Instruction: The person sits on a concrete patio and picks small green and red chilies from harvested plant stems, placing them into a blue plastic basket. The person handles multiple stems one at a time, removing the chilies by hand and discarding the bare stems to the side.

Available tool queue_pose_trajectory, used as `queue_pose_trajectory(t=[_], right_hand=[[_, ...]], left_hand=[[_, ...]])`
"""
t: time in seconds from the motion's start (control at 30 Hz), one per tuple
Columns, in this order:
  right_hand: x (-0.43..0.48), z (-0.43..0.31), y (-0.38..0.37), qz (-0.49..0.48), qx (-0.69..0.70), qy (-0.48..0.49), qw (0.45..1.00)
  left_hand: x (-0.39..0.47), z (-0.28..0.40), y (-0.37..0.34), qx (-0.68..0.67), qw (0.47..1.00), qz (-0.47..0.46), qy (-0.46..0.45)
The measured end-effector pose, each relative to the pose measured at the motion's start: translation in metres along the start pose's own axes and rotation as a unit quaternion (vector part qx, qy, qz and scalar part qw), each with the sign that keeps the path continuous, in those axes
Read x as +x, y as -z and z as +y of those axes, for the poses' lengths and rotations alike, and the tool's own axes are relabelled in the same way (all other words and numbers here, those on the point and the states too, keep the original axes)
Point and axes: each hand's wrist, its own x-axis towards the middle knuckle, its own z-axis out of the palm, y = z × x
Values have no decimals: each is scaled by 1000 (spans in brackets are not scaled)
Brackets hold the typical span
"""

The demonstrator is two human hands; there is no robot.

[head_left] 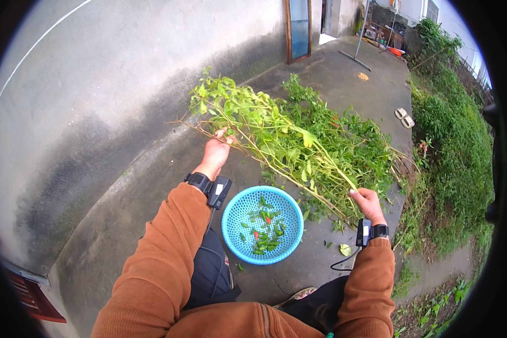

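Note:
My right hand grips the lower stem of an uprooted chili pepper plant, which stretches up and leftward across the view. At its leafy far end, the curled fingers of my left hand close around a part of the plant; leaves and twigs partly cover the fingertips. Below the plant, a blue plastic basket stands on the concrete in front of me. Inside it lie several green chili peppers and a few red ones. One green pepper lies on the ground just outside the basket's near rim.
A heap of cut pepper plants spreads beyond the basket. A plastered wall runs along the left, with a framed glass panel leaning there. Sandals lie near the planted bed at right. A metal stand is farther back.

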Motion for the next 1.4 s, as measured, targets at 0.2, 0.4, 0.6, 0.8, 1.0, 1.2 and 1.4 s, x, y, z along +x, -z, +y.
queue_pose_trajectory(t=[0.2,0.4,0.6,0.8,1.0,1.2,1.4], right_hand=[[4,16,14,9,20,-32,999],[2,26,24,5,28,-64,998],[-1,28,30,15,20,-68,997],[-2,35,39,10,40,-67,997],[-4,36,44,-5,57,-65,996],[-11,29,44,-14,39,-63,997],[-15,26,47,-25,53,-71,996]], left_hand=[[-1,9,-13,-20,999,-49,2],[-2,7,-19,76,993,-16,-84],[-1,7,-16,150,987,-62,-10],[-1,2,-12,228,953,8,-197],[-2,0,-6,301,915,62,-262],[7,-8,1,363,883,91,-283],[7,-13,9,455,823,94,-325]])
